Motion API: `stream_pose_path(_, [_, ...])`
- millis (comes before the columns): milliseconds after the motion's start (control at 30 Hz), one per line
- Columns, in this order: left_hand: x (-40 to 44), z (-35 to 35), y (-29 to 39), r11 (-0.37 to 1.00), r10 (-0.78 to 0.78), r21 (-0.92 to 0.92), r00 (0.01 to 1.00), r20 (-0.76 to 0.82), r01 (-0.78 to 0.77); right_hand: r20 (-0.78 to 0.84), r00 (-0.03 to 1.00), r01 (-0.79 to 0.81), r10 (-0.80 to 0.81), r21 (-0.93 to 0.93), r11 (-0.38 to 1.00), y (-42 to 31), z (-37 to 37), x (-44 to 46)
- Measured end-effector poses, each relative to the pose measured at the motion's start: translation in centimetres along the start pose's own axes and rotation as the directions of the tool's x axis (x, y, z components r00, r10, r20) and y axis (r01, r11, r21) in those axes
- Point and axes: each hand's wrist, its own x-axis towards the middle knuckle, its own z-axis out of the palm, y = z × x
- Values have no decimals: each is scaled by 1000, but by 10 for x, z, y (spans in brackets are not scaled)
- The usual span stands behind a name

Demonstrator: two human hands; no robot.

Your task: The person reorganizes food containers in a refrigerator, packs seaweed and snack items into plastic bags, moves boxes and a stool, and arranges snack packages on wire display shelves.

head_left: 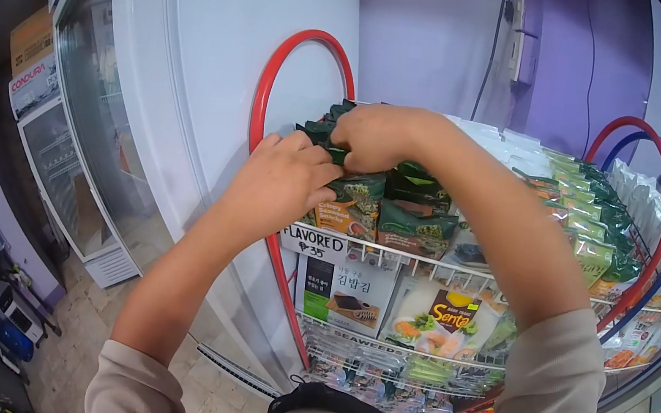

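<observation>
My left hand (pixel 288 176) is at the front left corner of the rack's top shelf. Its fingers curl over the tops of dark green packets, with the thumb against a crispy seaweed snack packet (pixel 345 207). Just behind it, my right hand (pixel 384 136) reaches across from the right, fingers closed and pointing down among the dark green snack packets (pixel 327 131) in the same row. The fingertips of the right hand are partly hidden between the packets. Beside the front packet stands another green snack packet (pixel 416 230).
The white wire rack (pixel 433 265) has red hoop ends (pixel 266 86) and a "FLAVORED" price label (pixel 314 242). Lower shelves hold a Senta pack (pixel 450 323) and a white Korean-labelled pack (pixel 345 290). A white refrigerator (pixel 140 50) stands close on the left.
</observation>
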Motion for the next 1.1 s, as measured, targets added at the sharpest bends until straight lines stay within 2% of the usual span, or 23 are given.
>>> stream_pose_path(33, [-3, 5, -2, 999, 2, -37, 998, -58, -5, 2, 1000, 8, -8, 0, 1000, 5, -1, 0])
stream_pose_path(67, [-4, 8, -3, 997, 0, -74, 993, -118, -9, 161, 982, -110, 100, 53, 992, 8, -6, -3])
stream_pose_path(200, [-3, 23, 5, 997, -76, -11, 987, -140, 75, 184, 981, -90, 67, 120, 989, 30, 16, 7])
stream_pose_path(267, [0, 28, 8, 992, -97, 53, 971, -219, 111, -65, 998, 8, 4, 172, 985, 35, -5, -2])
stream_pose_path(333, [1, 24, 9, 991, -104, 56, 960, -259, 122, -228, 959, -126, 168, 185, 975, 37, -34, -24])
stream_pose_path(400, [0, 19, 11, 990, -111, 56, 948, -299, 133, -404, 876, -207, 262, 176, 962, 30, -51, -56])
stream_pose_path(467, [-6, 15, 14, 992, -118, -76, 963, -242, 102, -380, 881, -192, 283, 260, 946, 18, -56, -85])
stream_pose_path(533, [-13, 7, 20, 991, -96, -115, 965, -244, 69, -316, 934, -83, 167, 262, 962, -4, -48, -116])
stream_pose_path(600, [-20, -2, 26, 989, -65, -143, 972, -224, 34, -192, 954, -227, 230, 40, 973, -34, -24, -135])
stream_pose_path(667, [-23, -2, 29, 987, -53, -158, 974, -220, 18, -125, 975, -210, 186, -213, 954, -52, 7, -135])
stream_pose_path(700, [-24, -1, 30, 986, -39, -168, 977, -211, 4, -170, 972, -206, 161, -298, 932, -52, 21, -132])
stream_pose_path(733, [-23, 4, 31, 989, -23, -149, 974, -227, -11, -168, 972, -209, 164, -300, 931, -46, 26, -127])
stream_pose_path(800, [-21, 11, 37, 984, -14, -174, 965, -260, -32, -326, 896, -400, 301, -298, 867, -28, 24, -116])
stream_pose_path(867, [-22, 23, 43, 980, -24, -193, 953, -301, -36, -365, 881, -423, 299, -329, 844, -14, 16, -109])
stream_pose_path(933, [-24, 29, 48, 972, -20, -231, 967, -254, -40, -91, 890, -455, 448, -265, 850, -5, 14, -96])
stream_pose_path(967, [-24, 30, 50, 973, -16, -228, 966, -257, -45, -95, 888, -459, 450, -266, 848, -3, 20, -93])
stream_pose_path(1033, [-26, 32, 53, 980, -29, -199, 976, -216, -15, -19, 885, -429, 466, -422, 798, -6, 28, -88])
stream_pose_path(1067, [-27, 33, 51, 980, -34, -198, 975, -219, -10, -20, 887, -425, 462, -426, 798, -5, 23, -89])
stream_pose_path(1100, [-28, 34, 49, 978, -26, -207, 978, -205, -18, -35, 885, -448, 464, -328, 832, -3, 15, -94])
